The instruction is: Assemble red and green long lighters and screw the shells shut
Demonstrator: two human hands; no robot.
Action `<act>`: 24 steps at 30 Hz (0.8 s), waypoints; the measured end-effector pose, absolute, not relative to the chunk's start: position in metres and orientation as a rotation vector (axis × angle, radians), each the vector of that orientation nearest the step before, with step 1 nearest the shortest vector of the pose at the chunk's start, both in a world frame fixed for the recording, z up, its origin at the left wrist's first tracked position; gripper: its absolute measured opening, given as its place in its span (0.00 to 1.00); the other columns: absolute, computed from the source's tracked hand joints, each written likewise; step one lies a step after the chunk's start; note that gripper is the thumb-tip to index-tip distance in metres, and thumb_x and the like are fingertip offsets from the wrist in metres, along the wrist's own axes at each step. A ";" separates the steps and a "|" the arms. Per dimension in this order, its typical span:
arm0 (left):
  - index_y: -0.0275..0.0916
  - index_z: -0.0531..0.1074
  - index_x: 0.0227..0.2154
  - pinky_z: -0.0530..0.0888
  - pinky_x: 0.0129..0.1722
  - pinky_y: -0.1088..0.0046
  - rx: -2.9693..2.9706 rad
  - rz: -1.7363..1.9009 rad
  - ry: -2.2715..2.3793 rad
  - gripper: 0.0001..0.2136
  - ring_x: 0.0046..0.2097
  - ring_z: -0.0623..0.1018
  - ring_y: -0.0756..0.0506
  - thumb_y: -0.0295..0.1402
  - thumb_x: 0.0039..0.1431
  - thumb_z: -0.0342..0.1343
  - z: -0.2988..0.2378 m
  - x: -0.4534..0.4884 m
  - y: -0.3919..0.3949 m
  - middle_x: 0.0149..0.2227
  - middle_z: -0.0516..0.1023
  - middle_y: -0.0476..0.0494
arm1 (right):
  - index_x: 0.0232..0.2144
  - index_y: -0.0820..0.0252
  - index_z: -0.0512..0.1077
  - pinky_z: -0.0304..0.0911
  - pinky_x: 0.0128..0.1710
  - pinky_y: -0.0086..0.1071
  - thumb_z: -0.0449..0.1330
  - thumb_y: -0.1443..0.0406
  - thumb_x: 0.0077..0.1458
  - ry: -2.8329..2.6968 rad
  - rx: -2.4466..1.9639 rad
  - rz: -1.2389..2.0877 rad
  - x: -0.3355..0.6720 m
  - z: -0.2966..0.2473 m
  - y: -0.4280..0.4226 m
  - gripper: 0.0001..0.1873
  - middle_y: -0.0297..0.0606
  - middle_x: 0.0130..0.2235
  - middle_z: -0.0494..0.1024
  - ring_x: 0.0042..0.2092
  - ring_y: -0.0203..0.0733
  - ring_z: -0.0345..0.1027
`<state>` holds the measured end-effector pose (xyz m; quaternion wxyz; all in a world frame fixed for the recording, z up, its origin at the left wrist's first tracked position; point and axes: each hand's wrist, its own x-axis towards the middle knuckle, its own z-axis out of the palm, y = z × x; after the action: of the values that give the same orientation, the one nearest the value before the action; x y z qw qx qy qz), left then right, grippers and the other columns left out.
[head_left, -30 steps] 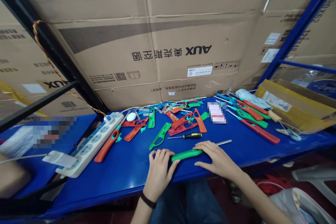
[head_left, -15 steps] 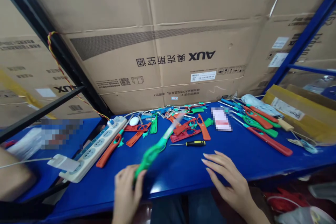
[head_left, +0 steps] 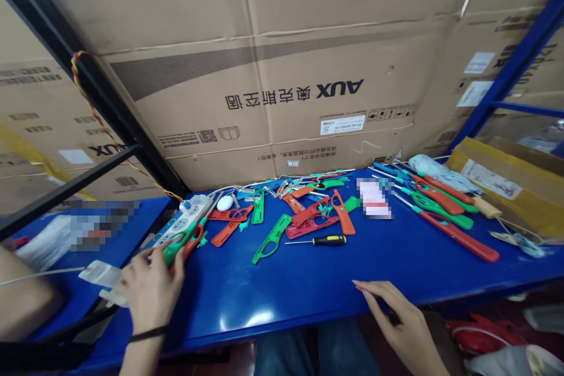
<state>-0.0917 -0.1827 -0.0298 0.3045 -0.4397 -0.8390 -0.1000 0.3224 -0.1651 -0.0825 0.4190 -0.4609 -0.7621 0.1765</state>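
Head camera view: at the lower left of the frame, the person's left hand [head_left: 152,288] is wrapped around the handle of a green lighter [head_left: 177,242], covering its lower end; the visible part slants up alongside a white power strip [head_left: 180,225], much of which the hand also hides. An orange lighter [head_left: 194,239] lies just beside, partly behind the fingers. At the lower right, the right hand [head_left: 400,320] hangs over the edge of the blue table [head_left: 304,282], fingers loosely extended, thumb apart; its palm is turned out of sight and the forearm is cut off by the bottom edge. Green, orange and red casings fill the middle, too jumbled to count, above a yellow-and-black screwdriver [head_left: 329,241]. A pinkish item [head_left: 373,197] is pixelated; a blurred limb [head_left: 24,291] is cut off at the left edge
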 end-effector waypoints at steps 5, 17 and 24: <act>0.37 0.72 0.45 0.65 0.42 0.53 -1.613 -0.333 -2.055 0.14 0.46 0.69 0.33 0.34 0.61 0.45 -0.033 -0.071 -0.129 0.45 0.72 0.32 | 0.41 0.50 0.75 0.72 0.42 0.34 0.53 0.63 0.61 -1.956 -1.170 0.505 0.319 -0.084 -0.164 0.11 0.38 0.39 0.79 0.43 0.44 0.74; 0.45 0.75 0.27 0.61 0.51 0.52 -2.160 -0.215 -1.782 0.08 0.45 0.71 0.37 0.31 0.55 0.51 -0.016 -0.109 -0.063 0.38 0.78 0.42 | 0.39 0.51 0.75 0.71 0.38 0.35 0.50 0.63 0.62 -1.931 -1.230 0.521 0.312 -0.081 -0.158 0.12 0.38 0.36 0.79 0.39 0.44 0.73; 0.40 0.69 0.32 0.62 0.54 0.55 -2.015 -0.559 -1.702 0.09 0.46 0.73 0.39 0.34 0.61 0.45 -0.013 -0.084 -0.078 0.43 0.76 0.37 | 0.40 0.50 0.74 0.69 0.37 0.35 0.51 0.63 0.61 -1.975 -1.228 0.496 0.286 -0.066 -0.124 0.12 0.37 0.38 0.77 0.39 0.43 0.70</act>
<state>-0.0839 -0.0777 -0.0133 0.2211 -0.7288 -0.6156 -0.2023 0.2863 -0.1241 -0.0664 0.3726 -0.4793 -0.7707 0.1937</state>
